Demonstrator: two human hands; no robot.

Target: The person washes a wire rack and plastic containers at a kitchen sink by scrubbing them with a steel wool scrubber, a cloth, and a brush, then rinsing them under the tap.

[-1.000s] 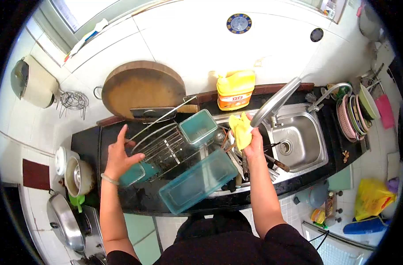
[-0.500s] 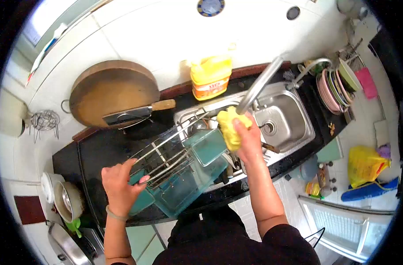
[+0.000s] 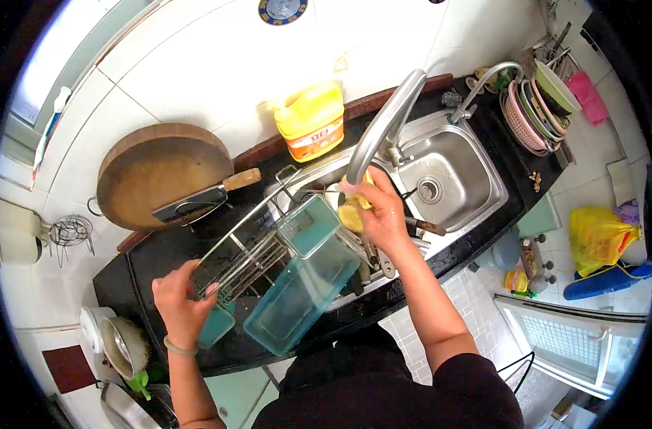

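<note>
My left hand (image 3: 177, 300) is closed around the near end of a metal wire rack (image 3: 249, 272), which it holds tilted over the counter. A teal plastic tray (image 3: 301, 304) and a smaller teal container (image 3: 310, 227) are at the rack's right side; how they are attached, I cannot tell. My right hand (image 3: 384, 218) grips a yellow cloth (image 3: 350, 217), partly hidden by the fingers, right under the mouth of the steel faucet (image 3: 394, 114). Below it, the left basin holds several utensils, among them a wooden-handled one (image 3: 430, 227).
A yellow jug (image 3: 310, 121) stands against the wall behind the sink. To the left, a cleaver (image 3: 197, 200) rests before a round wooden board (image 3: 158, 161). Stacked bowls and baskets (image 3: 530, 118) stand beyond the right basin (image 3: 476, 179). Pots (image 3: 124, 347) are at lower left.
My right hand has drawn the yellow cloth down and beneath the faucet mouth, bunching it smaller. The rack in my left hand has tilted and shifted slightly left. The camera view has turned a little.
</note>
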